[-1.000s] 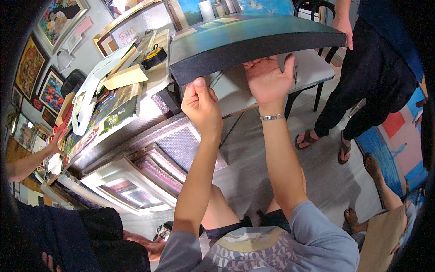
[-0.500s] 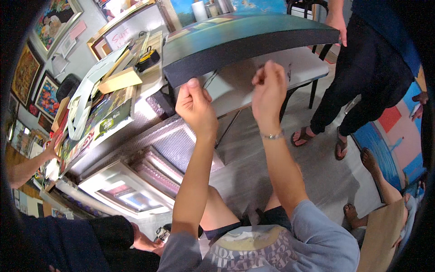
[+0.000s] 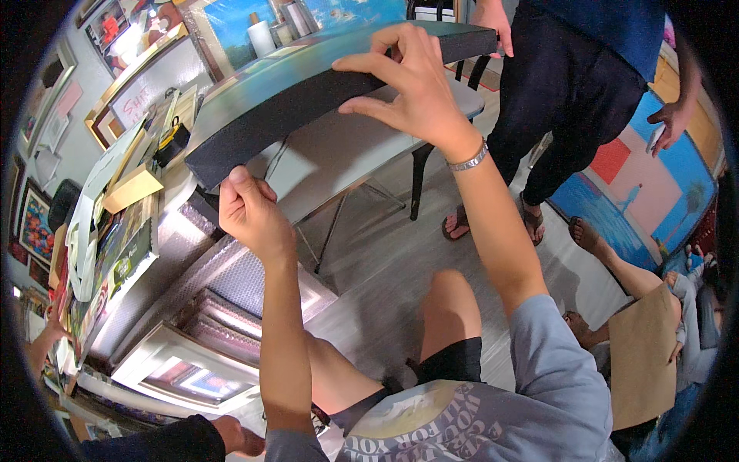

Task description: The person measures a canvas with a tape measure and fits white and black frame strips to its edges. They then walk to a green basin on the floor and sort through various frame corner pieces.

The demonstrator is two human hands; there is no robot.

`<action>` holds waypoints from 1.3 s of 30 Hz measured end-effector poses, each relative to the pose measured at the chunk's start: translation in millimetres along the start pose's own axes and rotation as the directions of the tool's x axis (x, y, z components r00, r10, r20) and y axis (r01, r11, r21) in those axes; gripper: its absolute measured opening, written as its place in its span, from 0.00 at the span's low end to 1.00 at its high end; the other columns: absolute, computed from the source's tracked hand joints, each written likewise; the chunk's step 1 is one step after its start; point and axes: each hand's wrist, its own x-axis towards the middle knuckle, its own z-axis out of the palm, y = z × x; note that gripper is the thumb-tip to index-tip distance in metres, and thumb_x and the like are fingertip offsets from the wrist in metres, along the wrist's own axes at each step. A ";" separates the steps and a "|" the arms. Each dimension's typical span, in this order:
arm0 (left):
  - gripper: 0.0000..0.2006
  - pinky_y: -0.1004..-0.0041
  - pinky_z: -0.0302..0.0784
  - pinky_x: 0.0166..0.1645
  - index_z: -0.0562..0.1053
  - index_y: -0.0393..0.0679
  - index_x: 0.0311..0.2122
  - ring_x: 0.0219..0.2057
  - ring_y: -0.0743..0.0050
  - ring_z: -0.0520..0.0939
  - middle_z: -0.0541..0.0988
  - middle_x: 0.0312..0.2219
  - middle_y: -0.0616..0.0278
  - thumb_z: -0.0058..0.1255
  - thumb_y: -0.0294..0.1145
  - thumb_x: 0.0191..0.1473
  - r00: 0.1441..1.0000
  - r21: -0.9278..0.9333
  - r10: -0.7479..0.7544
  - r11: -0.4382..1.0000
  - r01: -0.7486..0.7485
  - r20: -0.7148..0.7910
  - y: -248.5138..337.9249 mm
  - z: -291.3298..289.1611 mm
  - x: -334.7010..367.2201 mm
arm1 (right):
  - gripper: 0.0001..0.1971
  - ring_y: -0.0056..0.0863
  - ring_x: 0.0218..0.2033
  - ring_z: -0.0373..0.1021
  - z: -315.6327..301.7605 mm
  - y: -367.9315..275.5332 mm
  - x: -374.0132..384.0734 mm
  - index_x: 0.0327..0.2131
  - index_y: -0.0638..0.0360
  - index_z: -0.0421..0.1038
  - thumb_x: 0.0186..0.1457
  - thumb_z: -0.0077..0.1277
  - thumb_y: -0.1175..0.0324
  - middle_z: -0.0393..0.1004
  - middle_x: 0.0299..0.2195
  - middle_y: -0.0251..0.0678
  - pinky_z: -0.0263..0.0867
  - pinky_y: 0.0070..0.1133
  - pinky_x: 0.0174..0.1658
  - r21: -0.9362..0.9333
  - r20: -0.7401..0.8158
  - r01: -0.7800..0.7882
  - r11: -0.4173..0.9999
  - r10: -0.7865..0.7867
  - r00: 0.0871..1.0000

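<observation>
A large canvas painting (image 3: 269, 115) with a blue-green face and a thick black side spans the space before me, above a white table. My left hand (image 3: 252, 219) is closed at its near left corner, thumb up against the lower edge. My right hand (image 3: 416, 88) is raised at the middle of the black side, thumb and forefinger spread apart. Its other fingers reach over the top edge, and whether they touch the canvas I cannot tell. Another person's hand (image 3: 494, 27) is at the canvas's far right end.
The white table (image 3: 339, 150) stands on thin dark legs under the canvas. At the left, a cluttered counter holds papers, a cardboard piece (image 3: 132, 187) and a black-and-yellow tape (image 3: 174, 141). Framed pictures (image 3: 192, 369) lean below it. People stand and sit at the right, near a large painting (image 3: 639, 185).
My right hand has risen from below the canvas to its black side, its fingers spreading. My view has shifted right; the left hand stays at the corner.
</observation>
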 end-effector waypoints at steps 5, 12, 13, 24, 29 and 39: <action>0.18 0.83 0.52 0.21 0.67 0.43 0.23 0.16 0.88 0.61 0.64 0.13 0.71 0.46 0.39 0.64 1.000 -0.011 0.001 1.000 -0.001 -0.004 1.8 -2.8 0.0 | 0.25 0.29 0.37 0.59 8.9 -0.6 -1.9 0.41 0.40 0.78 0.34 0.69 0.53 0.62 0.33 0.28 0.53 0.25 0.40 0.009 -0.031 0.022 1.000 -0.021 0.999; 0.17 0.83 0.52 0.20 0.68 0.43 0.24 0.15 0.88 0.61 0.64 0.13 0.71 0.46 0.39 0.64 1.000 -0.020 0.006 1.000 -0.006 0.001 0.4 -3.6 -0.2 | 0.25 0.29 0.37 0.60 9.7 -3.0 -4.2 0.42 0.41 0.78 0.36 0.67 0.53 0.63 0.33 0.29 0.54 0.24 0.40 0.001 -0.029 0.004 1.000 -0.004 1.000; 0.16 0.82 0.52 0.19 0.67 0.44 0.24 0.15 0.88 0.61 0.65 0.13 0.70 0.46 0.40 0.64 1.000 -0.009 0.012 1.000 -0.012 -0.001 -0.2 -2.8 0.1 | 0.25 0.29 0.37 0.60 8.9 -3.4 -4.2 0.42 0.41 0.78 0.36 0.67 0.52 0.63 0.33 0.29 0.54 0.24 0.40 -0.010 -0.021 -0.002 1.000 0.002 1.000; 0.17 0.82 0.52 0.21 0.68 0.42 0.24 0.15 0.88 0.61 0.64 0.13 0.71 0.45 0.38 0.65 1.000 0.009 0.022 1.000 -0.022 0.003 0.6 0.5 -0.7 | 0.13 0.16 0.18 0.61 -44.9 -33.3 36.8 0.30 0.59 0.70 0.60 0.52 0.59 0.66 0.17 0.26 0.54 0.17 0.22 0.426 0.588 -0.602 0.675 0.299 0.751; 0.17 0.82 0.53 0.21 0.66 0.42 0.23 0.15 0.88 0.61 0.64 0.13 0.70 0.44 0.37 0.65 0.999 0.050 0.047 0.998 -0.048 0.009 3.9 -4.6 1.6 | 0.10 0.19 0.19 0.59 -41.7 -61.1 16.3 0.29 0.57 0.69 0.51 0.60 0.66 0.63 0.18 0.26 0.57 0.18 0.25 0.271 0.042 -0.097 0.958 0.089 0.995; 0.18 0.81 0.52 0.20 0.64 0.45 0.22 0.14 0.87 0.61 0.64 0.12 0.70 0.44 0.39 0.65 0.999 0.050 0.035 0.998 -0.035 0.011 -2.6 -3.5 2.1 | 0.11 0.38 0.22 0.71 61.6 -63.2 -47.7 0.27 0.55 0.70 0.49 0.60 0.61 0.72 0.19 0.35 0.65 0.28 0.28 0.171 0.123 -0.263 0.950 0.244 0.962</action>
